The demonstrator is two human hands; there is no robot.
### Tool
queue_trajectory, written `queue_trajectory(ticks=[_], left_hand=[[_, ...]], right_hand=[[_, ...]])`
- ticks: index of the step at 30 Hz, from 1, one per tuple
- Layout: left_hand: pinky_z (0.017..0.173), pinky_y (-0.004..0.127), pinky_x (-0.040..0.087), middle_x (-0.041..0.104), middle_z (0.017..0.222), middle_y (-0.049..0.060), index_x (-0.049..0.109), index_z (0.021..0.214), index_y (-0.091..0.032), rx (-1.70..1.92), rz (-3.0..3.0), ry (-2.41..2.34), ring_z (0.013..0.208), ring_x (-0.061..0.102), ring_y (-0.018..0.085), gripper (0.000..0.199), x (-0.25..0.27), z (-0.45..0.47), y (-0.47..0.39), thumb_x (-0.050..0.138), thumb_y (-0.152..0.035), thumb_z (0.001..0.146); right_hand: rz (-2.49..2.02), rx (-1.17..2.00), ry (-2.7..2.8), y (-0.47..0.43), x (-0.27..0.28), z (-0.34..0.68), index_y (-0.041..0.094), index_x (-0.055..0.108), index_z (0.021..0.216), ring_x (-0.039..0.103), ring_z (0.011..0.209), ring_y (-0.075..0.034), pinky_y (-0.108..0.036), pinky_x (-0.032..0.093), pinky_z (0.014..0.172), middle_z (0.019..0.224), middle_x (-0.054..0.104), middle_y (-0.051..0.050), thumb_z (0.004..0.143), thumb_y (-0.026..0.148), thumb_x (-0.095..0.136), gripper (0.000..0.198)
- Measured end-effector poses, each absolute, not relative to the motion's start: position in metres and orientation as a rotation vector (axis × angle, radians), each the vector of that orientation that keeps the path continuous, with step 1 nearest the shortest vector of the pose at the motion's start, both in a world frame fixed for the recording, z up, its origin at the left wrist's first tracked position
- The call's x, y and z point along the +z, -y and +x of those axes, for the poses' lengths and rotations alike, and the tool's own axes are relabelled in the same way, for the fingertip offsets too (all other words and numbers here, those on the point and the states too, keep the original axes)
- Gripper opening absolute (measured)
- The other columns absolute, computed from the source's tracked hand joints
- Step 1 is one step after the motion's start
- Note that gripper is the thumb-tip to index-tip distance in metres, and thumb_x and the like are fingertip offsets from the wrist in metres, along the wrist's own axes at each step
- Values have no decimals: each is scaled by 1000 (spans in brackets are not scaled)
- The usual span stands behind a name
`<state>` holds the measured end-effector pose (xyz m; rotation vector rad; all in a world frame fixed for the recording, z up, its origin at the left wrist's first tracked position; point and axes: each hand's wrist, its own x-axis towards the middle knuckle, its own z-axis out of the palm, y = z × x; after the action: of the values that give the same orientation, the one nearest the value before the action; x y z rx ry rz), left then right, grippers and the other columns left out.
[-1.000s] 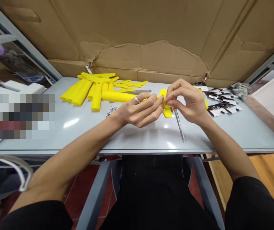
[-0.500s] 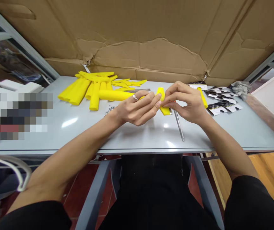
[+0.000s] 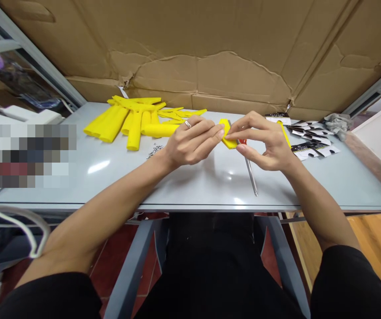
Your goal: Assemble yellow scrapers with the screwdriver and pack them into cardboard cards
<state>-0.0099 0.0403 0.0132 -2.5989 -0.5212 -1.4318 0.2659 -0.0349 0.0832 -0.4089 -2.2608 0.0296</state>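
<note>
My left hand point(image 3: 193, 142) is closed around a yellow plastic scraper; most of the handle is hidden by the fingers. The wide yellow scraper head point(image 3: 226, 128) sticks out past its fingertips, tilted. My right hand point(image 3: 263, 141) has index and middle fingertips on the head and the thumb by its lower right edge. Something thin and dark shows along that edge, too small to make out. Under the right hand is a screwdriver point(image 3: 251, 175) with a metal shaft and a red handle point(image 3: 242, 141) partly covered; I cannot tell whether the hand touches it.
Yellow T-shaped handles point(image 3: 113, 122) are piled at the back left, with thin flat yellow pieces point(image 3: 177, 114) beside them. Small screws point(image 3: 156, 151) lie behind the left forearm. Black-and-white cards point(image 3: 310, 137) and a grey rag point(image 3: 336, 124) are at the right. A cardboard wall point(image 3: 237, 79) stands behind.
The scraper head has turned and tilted between my hands. My right thumb has moved away from the left fingertips to the head's lower edge. The view has shifted slightly.
</note>
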Motion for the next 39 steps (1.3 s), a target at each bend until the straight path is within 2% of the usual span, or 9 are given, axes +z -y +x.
queue_trajectory(ticks=[4,7,12,16,21,26,32,35,39], left_hand=[[92,58,68,86,100,8,80,103,-29,-1543,-2522,609,97,82,31,19,22,-4,-34,78,-48,107],[97,56,67,86,102,8,80,108,-29,-1592,-2501,678,97,81,30,20,33,-6,-27,78,-50,108],[111,53,65,86,117,7,77,126,-30,-1815,-2389,758,105,83,27,22,51,-14,-17,78,-44,110],[107,46,69,87,111,4,77,133,-30,-2081,-2418,944,106,85,26,37,61,-13,-13,88,-47,102],[89,47,75,90,111,6,79,137,-23,-2259,-2672,945,99,87,28,48,71,-9,-8,87,-55,102],[84,48,77,90,111,7,83,131,-25,-2337,-2840,954,94,87,28,45,72,-6,-4,87,-60,103],[82,49,78,90,105,5,86,120,-28,-2369,-2916,958,94,87,29,45,66,-9,-13,92,-67,99],[90,53,79,90,108,2,86,124,-30,-2434,-2878,821,99,86,28,43,70,-29,-34,96,-63,97],[113,61,75,89,118,-4,81,136,-32,-2458,-2872,680,112,82,25,42,75,-66,-73,94,-55,103]], right_hand=[[-478,80,2218,36,81,261,27,81,131,73,114,-20,-44,62,105,126,80,-7,113,52,66,35],[-603,117,1996,32,74,258,27,78,136,73,119,-20,-40,63,103,130,79,-8,113,52,66,36],[-811,191,1678,24,54,250,21,77,111,71,92,-12,-27,57,80,103,76,-5,111,34,59,22],[-795,188,1780,27,44,237,18,77,102,65,80,-9,-24,50,70,96,74,-4,105,21,58,19],[-832,125,1686,28,45,235,21,72,124,68,92,-10,-23,58,74,119,75,-6,109,32,62,21],[-735,386,1827,20,49,246,26,65,152,76,95,-11,-24,66,79,120,77,-5,110,55,73,53],[-719,436,1941,17,45,248,28,55,171,80,97,-14,-28,69,80,123,81,-6,101,61,83,82],[-790,439,1978,14,39,250,23,62,165,76,89,-11,-24,62,74,115,83,-6,105,47,77,67],[-845,411,2287,13,31,246,15,84,123,73,91,-11,-28,60,87,108,83,-8,109,33,62,31]])
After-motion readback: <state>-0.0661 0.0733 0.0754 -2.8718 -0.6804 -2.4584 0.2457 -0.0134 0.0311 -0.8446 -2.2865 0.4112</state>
